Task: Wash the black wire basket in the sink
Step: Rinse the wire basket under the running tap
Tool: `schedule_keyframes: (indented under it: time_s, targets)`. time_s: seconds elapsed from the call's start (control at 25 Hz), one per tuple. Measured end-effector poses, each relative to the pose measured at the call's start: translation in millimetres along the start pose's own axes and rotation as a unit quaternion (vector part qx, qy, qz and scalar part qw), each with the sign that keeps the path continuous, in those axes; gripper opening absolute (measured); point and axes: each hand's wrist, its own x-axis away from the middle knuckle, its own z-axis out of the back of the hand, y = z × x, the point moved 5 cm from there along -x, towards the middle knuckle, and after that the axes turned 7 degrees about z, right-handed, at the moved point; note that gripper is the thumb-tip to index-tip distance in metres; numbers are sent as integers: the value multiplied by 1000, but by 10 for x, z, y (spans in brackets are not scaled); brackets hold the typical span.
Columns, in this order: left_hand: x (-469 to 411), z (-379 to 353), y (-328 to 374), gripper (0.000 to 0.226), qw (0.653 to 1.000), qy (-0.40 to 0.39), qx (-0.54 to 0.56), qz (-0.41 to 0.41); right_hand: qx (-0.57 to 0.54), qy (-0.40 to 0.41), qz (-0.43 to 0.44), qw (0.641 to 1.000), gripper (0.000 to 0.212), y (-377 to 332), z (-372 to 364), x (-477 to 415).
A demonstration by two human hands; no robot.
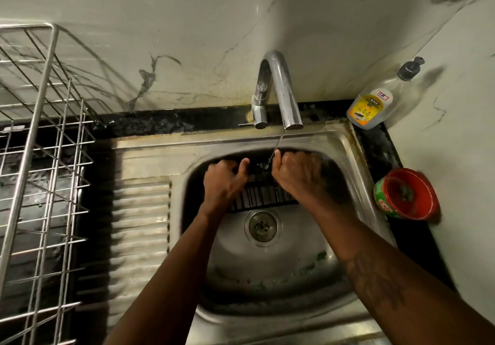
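The black wire basket (263,193) lies tilted at the back of the steel sink (270,269), above the drain (262,226). My left hand (223,184) grips its left side, fingers curled round the top rim. On the right side my right hand (297,174) grips the rim too. A thin stream of water falls from the chrome tap (281,90) onto the basket between my two hands. Much of the basket is hidden behind my hands.
A silver wire dish rack (40,170) stands on the left counter beside the ribbed drainboard (142,226). A dish-gel pump bottle (375,101) sits at the back right corner. A red tub (408,194) rests on the right ledge. Green bits lie in the sink bottom.
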Motion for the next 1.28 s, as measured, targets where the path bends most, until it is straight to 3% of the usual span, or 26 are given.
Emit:
schedule_keyframes:
  time_s: [0.08,0.16,0.28,0.36,0.44,0.48,0.6,0.72,0.8,0.88,0.96,1.0,1.08,1.16,1.28]
  targets:
    - [65,-10,388,67,995,54,-58,-66,11,-2,30,999,56,-198,148,-54]
    - [144,-40,587,65,996,61,61,-29,-11,-2,49,999,49,-311,291,-121]
    - [195,35,567,58,984,86,150,42,-153,35,36,987,47,-251,462,-155]
    - [111,3,319,48,951,67,265,145,-169,82,115,975,54,-196,532,-104]
    - [81,-59,59,33,892,48,370,256,-202,107,163,960,56,-106,565,-33]
    - [88,-86,9,32,882,38,388,263,-192,107,165,962,56,-64,536,14]
    - [128,-82,284,49,907,-23,393,152,-117,160,131,971,58,23,467,35]
    - [93,37,648,60,907,-53,412,77,-81,184,41,979,51,-67,590,-93]
    - [-29,31,613,47,906,-49,409,98,-60,135,41,988,44,-385,592,-101]
    - [-76,34,415,31,899,-29,413,145,-39,139,124,982,44,-737,513,41]
    - [-41,59,243,30,878,-7,446,176,-53,121,190,973,52,-735,450,72]
    - [-2,76,223,31,871,-9,459,174,-67,97,187,975,59,-610,462,27]
    - [49,84,254,42,871,-10,467,154,-89,77,102,988,72,-299,501,-103]
    - [38,59,299,53,869,-5,468,159,-60,107,33,992,70,-268,538,-150]
    - [69,26,250,45,854,12,489,176,-35,148,76,985,61,-750,456,-15]
